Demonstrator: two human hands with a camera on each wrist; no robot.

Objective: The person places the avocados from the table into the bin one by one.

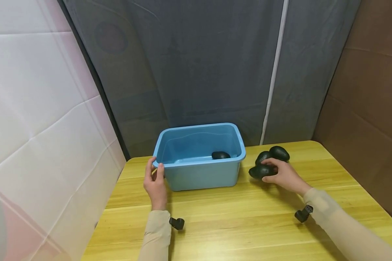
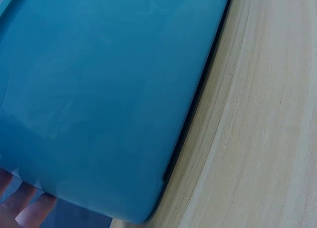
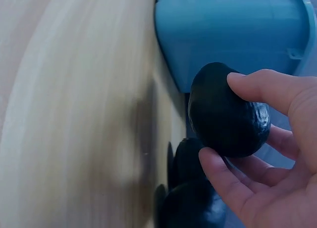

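The right hand (image 1: 285, 175) curls its thumb and fingers (image 3: 262, 89) around a smooth black stone (image 3: 228, 111), pinching it from both sides just beside the right end of the blue plastic tub (image 1: 199, 159). Two more black stones (image 1: 274, 154) lie on the wooden table (image 1: 248, 217), touching one another behind the gripped one. The left hand (image 1: 155, 183) holds the tub's left front corner, thumb hooked over the rim and fingers down the outer wall.

Only the head view shows a fourth stone (image 1: 220, 155) lying inside the tub, near its right wall. The right wrist view shows the grip closely, with the thumb on top of the stone and the fingers beneath. The left wrist view shows only the tub wall (image 2: 109, 89), the fingertips (image 2: 25, 208) at its lower corner, and the table's grain. No writing or label is readable anywhere.
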